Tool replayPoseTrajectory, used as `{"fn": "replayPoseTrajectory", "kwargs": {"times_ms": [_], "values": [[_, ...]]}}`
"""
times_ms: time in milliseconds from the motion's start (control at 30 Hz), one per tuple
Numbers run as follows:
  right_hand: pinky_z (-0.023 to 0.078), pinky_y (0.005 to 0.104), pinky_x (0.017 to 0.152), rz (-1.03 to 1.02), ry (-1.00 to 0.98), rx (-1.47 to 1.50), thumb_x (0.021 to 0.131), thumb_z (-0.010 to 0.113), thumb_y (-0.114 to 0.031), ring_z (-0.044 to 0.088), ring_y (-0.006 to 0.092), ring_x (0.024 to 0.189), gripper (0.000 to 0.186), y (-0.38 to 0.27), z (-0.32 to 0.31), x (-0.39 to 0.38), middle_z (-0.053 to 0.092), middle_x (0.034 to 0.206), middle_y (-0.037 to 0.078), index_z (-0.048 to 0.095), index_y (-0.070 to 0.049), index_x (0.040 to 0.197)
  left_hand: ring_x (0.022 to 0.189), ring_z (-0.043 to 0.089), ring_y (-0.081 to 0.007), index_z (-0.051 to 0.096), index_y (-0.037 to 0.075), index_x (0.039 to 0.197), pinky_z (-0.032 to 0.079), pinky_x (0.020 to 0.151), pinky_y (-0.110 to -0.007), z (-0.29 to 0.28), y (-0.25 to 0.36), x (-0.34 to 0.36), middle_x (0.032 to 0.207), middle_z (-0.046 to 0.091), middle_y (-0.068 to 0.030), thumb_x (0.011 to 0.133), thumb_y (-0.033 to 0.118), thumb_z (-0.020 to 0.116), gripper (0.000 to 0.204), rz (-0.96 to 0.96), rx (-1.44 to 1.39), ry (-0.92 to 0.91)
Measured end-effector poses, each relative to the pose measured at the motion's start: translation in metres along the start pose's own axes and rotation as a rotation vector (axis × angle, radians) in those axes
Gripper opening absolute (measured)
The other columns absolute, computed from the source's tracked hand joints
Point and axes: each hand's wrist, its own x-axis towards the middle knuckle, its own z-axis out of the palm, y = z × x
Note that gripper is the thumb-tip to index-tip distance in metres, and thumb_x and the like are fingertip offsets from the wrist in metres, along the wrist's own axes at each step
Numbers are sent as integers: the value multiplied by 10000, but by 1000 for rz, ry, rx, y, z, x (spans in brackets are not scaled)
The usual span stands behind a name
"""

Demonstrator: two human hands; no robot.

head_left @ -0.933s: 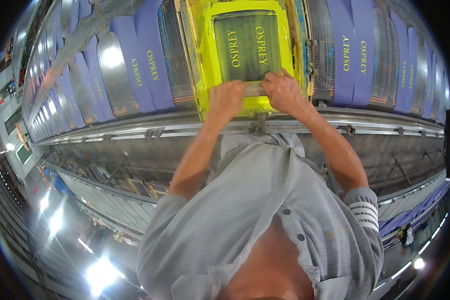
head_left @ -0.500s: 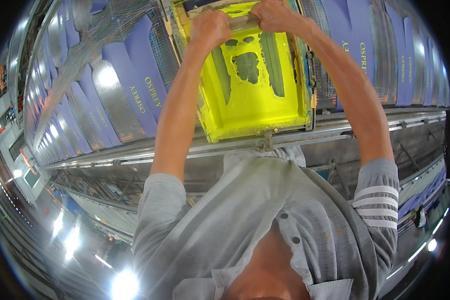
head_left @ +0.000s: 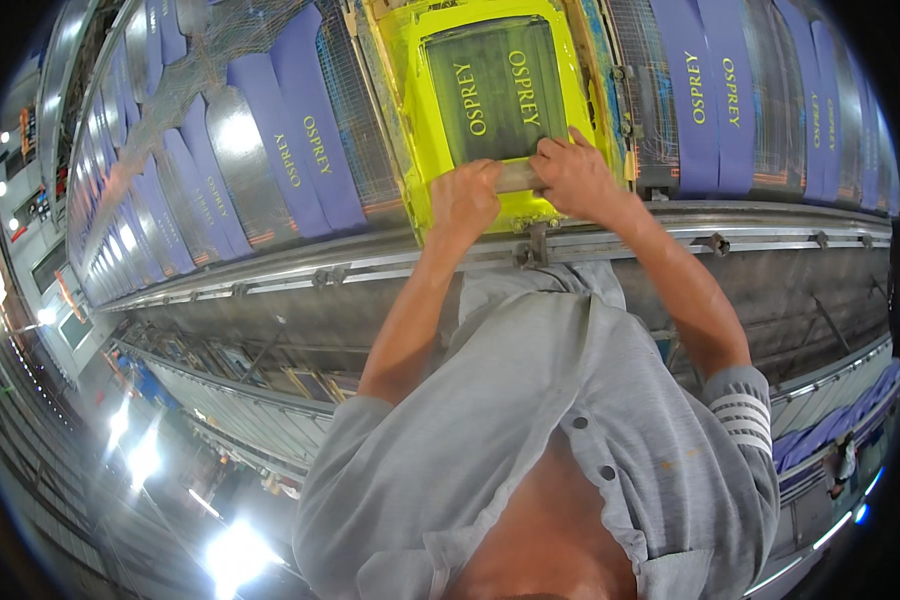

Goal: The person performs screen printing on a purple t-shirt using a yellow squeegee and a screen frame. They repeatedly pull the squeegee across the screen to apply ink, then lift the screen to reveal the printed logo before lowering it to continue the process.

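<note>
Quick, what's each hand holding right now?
Left hand: closed around the left end of the squeegee bar.
Right hand: closed around its right end.

Head camera: left unit of a head-worn fisheye pair. Looks steeply down along the wearer's own front. Nearest to lens: grey shirt (head_left: pixel 530 400), large across lower centre. Farther out: left hand (head_left: pixel 467 200) and right hand (head_left: pixel 578 178), smaller, upper centre. Field very wide; metal rail (head_left: pixel 770 238) bows toward both sides; corners black.
</note>
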Motion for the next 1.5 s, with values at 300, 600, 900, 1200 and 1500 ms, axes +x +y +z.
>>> {"fn": "replayPoseTrajectory", "kwargs": {"times_ms": [300,600,900,1200,1500], "values": [[484,478,909,747,651,276,947,555,-411,626,403,1089,449,158,3,22,682,1144,218,647,-104,1262,886,701,-324,772,155,1028,561,783,-434,4,-1,0,1027,739,-83,726,47,584,371,-36,19,-41],[514,434,769,793,723,349,930,560,-347,681,372,832,334,92,-37,43,718,919,192,756,-108,1057,909,701,-322,771,160,1032,562,816,-422,-30,-32,-29,1022,736,-109,702,53,586,394,-65,-59,-54],[537,428,748,685,853,546,899,588,-279,699,360,821,270,-73,69,175,717,880,183,746,-60,902,881,707,-321,766,189,1080,562,805,-419,-107,-236,-107,997,743,-102,739,32,593,413,-64,28,-57],[512,480,773,716,799,579,924,596,-293,664,407,812,298,-137,97,217,700,840,207,728,-26,933,828,689,-363,772,164,1055,543,758,-449,-158,-301,-125,931,722,-160,747,27,572,392,-51,102,-118],[519,504,807,799,714,483,954,524,-274,670,402,853,315,-135,110,238,710,893,207,718,-28,988,828,689,-367,773,159,1034,547,758,-448,-154,-312,-121,918,723,-161,772,31,559,361,-89,144,-139]]}}
